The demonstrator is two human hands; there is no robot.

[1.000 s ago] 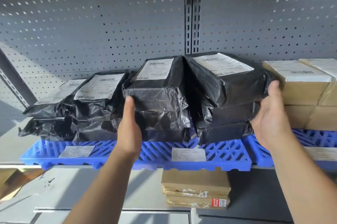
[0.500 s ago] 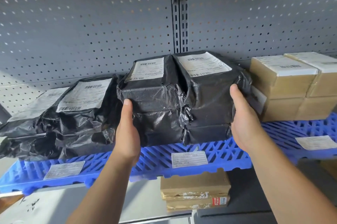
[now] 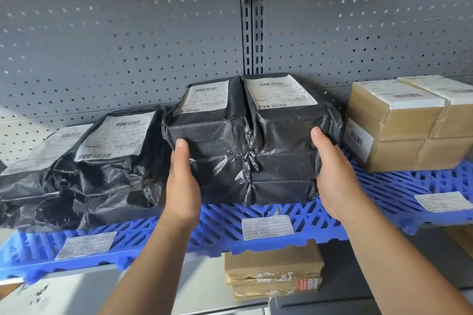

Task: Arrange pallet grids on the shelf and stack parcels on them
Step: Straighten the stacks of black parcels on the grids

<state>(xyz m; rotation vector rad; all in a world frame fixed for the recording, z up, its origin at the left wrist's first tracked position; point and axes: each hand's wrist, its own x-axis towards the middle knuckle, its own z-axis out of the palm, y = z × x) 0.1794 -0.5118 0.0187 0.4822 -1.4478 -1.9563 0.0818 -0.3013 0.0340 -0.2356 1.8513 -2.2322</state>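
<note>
Two stacks of black-wrapped parcels with white labels stand side by side, touching, on a blue pallet grid on the shelf. My left hand presses the left side of this block, thumb up on its front face. My right hand presses the right side the same way. The fingers of both hands are hidden behind the parcels. More black parcels lie slumped on the grid to the left. Brown cardboard parcels are stacked on a second blue grid at the right.
A grey perforated back panel with a slotted upright closes the shelf behind. On the lower level, below the grids, lies a stack of flat brown parcels. Paper labels are stuck on the grids' front strips.
My right hand has moved left with the right black stack, closing the gap to the left stack. A strip of grid now shows between the black block and the brown parcels.
</note>
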